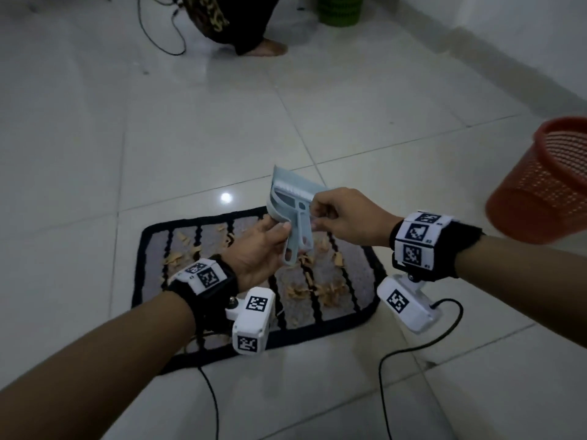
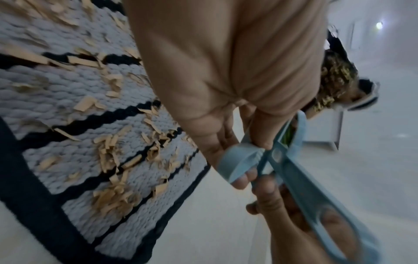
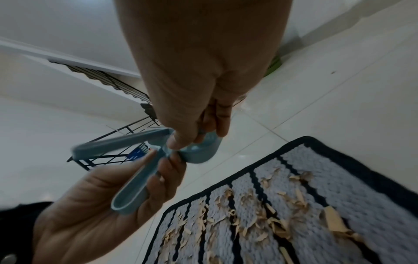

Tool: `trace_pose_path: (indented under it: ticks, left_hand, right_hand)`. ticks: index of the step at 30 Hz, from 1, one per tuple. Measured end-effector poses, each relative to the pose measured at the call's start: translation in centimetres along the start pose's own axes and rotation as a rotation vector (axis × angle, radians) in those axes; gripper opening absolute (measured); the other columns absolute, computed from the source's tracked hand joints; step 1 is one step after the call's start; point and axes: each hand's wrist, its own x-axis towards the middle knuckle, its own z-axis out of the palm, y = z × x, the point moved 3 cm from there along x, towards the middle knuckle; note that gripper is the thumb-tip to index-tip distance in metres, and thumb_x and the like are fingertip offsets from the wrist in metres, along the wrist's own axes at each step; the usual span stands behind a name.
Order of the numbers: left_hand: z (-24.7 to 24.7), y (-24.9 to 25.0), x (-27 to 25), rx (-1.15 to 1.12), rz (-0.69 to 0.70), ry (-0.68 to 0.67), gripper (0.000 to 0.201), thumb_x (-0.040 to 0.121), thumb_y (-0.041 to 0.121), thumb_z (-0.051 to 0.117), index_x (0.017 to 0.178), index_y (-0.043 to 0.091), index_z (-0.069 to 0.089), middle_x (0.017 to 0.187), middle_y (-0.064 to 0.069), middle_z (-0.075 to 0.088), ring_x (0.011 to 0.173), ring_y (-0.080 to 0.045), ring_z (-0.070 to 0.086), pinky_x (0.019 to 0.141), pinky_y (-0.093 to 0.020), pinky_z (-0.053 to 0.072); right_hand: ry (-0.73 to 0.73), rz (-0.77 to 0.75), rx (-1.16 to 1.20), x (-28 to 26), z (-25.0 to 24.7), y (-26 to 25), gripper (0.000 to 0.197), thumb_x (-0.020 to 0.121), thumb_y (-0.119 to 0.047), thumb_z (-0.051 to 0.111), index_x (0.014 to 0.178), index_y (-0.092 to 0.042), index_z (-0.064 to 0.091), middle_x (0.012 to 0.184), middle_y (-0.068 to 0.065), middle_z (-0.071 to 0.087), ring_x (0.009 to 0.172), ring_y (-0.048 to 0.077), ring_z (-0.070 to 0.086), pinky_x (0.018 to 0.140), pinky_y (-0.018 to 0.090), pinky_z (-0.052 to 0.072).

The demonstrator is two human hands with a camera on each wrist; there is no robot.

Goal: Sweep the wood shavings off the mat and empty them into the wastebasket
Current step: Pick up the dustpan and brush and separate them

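A grey mat [image 1: 144,246] with black stripes lies on the tiled floor, with wood shavings [image 1: 327,292] scattered over it. Above it I hold a light blue dustpan-and-brush set [image 1: 287,192], the two parts nested together. My left hand [image 1: 263,246] grips the looped handle [image 3: 132,194] from below. My right hand [image 1: 336,214] pinches the set [image 3: 199,151] near the top of the handles. The orange mesh wastebasket [image 1: 546,185] stands tilted at the right edge. The left wrist view shows the shavings [image 2: 108,153] on the mat [image 2: 20,169] close up.
A person's bare foot [image 1: 268,47] and dark clothing are at the far end, beside a green basket [image 1: 340,11]. Black cables [image 1: 386,369] trail on the floor in front of the mat. A white wall [image 1: 495,14] runs along the right. A black metal rack [image 3: 108,159] stands further off.
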Motion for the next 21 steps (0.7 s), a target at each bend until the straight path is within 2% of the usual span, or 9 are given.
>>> trace_pose_path:
  ticks: [1, 4, 7, 10, 12, 15, 17, 19, 21]
  left_hand:
    - [-0.8, -0.2, -0.2, -0.033, 0.01, 0.026, 0.04, 0.1, 0.008, 0.044, 0.14, 0.007, 0.047, 0.12, -0.012, 0.064, 0.091, -0.02, 0.066, 0.076, -0.034, 0.057]
    - [-2.3, -1.4, -0.3, -0.118, 0.032, 0.108, 0.041, 0.101, 0.005, 0.041, 0.142, 0.004, 0.043, 0.098, -0.006, 0.07, 0.077, -0.016, 0.068, 0.065, -0.029, 0.056]
    - [-2.4, -3.0, -0.6, -0.119, 0.021, 0.131, 0.035, 0.102, 0.005, 0.04, 0.137, 0.006, 0.048, 0.093, -0.005, 0.07, 0.075, -0.015, 0.066, 0.065, -0.028, 0.056]
    - [-2.0, -3.7, -1.1, -0.102, -0.01, 0.138, 0.032, 0.102, 0.005, 0.041, 0.133, 0.002, 0.049, 0.093, -0.008, 0.064, 0.074, -0.017, 0.061, 0.066, -0.029, 0.055]
    - [-1.7, -4.2, -1.3, -0.082, -0.032, 0.152, 0.027, 0.102, 0.003, 0.04, 0.127, 0.001, 0.05, 0.089, -0.01, 0.058, 0.072, -0.017, 0.058, 0.062, -0.028, 0.054]
    - [-1.1, -5.1, -1.4, -0.004, -0.057, 0.192, 0.02, 0.101, -0.001, 0.038, 0.113, 0.003, 0.053, 0.084, -0.009, 0.054, 0.068, -0.015, 0.056, 0.058, -0.026, 0.051]
    - [-0.4, -6.0, -1.3, 0.061, -0.08, 0.226, 0.019, 0.102, 0.0, 0.038, 0.109, 0.006, 0.054, 0.084, -0.009, 0.052, 0.068, -0.015, 0.055, 0.056, -0.027, 0.05]
    - [0.4, -6.9, -1.3, 0.115, -0.117, 0.277, 0.021, 0.104, 0.003, 0.034, 0.102, 0.01, 0.054, 0.082, -0.008, 0.05, 0.067, -0.015, 0.051, 0.058, -0.029, 0.044]
    - [0.9, -7.6, -1.2, 0.166, -0.141, 0.319, 0.024, 0.105, 0.005, 0.032, 0.099, 0.014, 0.053, 0.082, -0.007, 0.048, 0.066, -0.015, 0.049, 0.058, -0.029, 0.04]
  right_hand:
    - [0.004, 0.001, -0.002, 0.7, 0.6, -0.2, 0.016, 0.089, -0.018, 0.068, 0.078, -0.009, 0.06, 0.069, 0.001, 0.059, 0.056, 0.004, 0.047, 0.054, 0.021, 0.034]
    - [0.019, -0.031, -0.017, 1.6, 2.4, -0.1, 0.016, 0.09, -0.021, 0.066, 0.079, -0.015, 0.056, 0.066, -0.007, 0.056, 0.056, 0.005, 0.049, 0.053, 0.023, 0.037]
    - [0.041, -0.126, -0.041, 1.4, 3.7, 0.5, 0.021, 0.09, -0.031, 0.064, 0.101, -0.017, 0.052, 0.07, -0.008, 0.057, 0.057, 0.007, 0.053, 0.052, 0.023, 0.041]
    - [0.055, -0.228, -0.07, 0.7, 4.4, 1.2, 0.032, 0.092, -0.026, 0.063, 0.122, -0.017, 0.058, 0.081, -0.011, 0.056, 0.062, -0.006, 0.047, 0.059, 0.013, 0.034]
    - [0.073, -0.273, -0.083, 0.2, 4.8, 1.8, 0.032, 0.094, -0.019, 0.061, 0.125, -0.013, 0.061, 0.093, -0.001, 0.063, 0.072, 0.002, 0.05, 0.066, 0.017, 0.036]
    - [0.134, -0.285, -0.086, -0.2, 5.5, 3.2, 0.025, 0.094, -0.018, 0.059, 0.117, -0.01, 0.065, 0.101, 0.008, 0.061, 0.087, 0.023, 0.053, 0.072, 0.028, 0.038]
    - [0.158, -0.271, -0.029, -0.1, 5.7, 4.1, 0.018, 0.096, -0.022, 0.057, 0.107, -0.014, 0.068, 0.096, 0.0, 0.06, 0.085, 0.018, 0.052, 0.073, 0.029, 0.037]
    - [0.155, -0.181, 0.08, 0.1, 5.4, 4.9, 0.016, 0.098, -0.023, 0.054, 0.093, -0.015, 0.067, 0.08, -0.011, 0.057, 0.072, 0.002, 0.05, 0.066, 0.021, 0.034]
    - [0.195, -0.057, 0.16, 0.5, 4.9, 6.6, 0.023, 0.098, -0.023, 0.053, 0.079, -0.013, 0.061, 0.067, -0.003, 0.056, 0.057, 0.004, 0.048, 0.056, 0.02, 0.031]
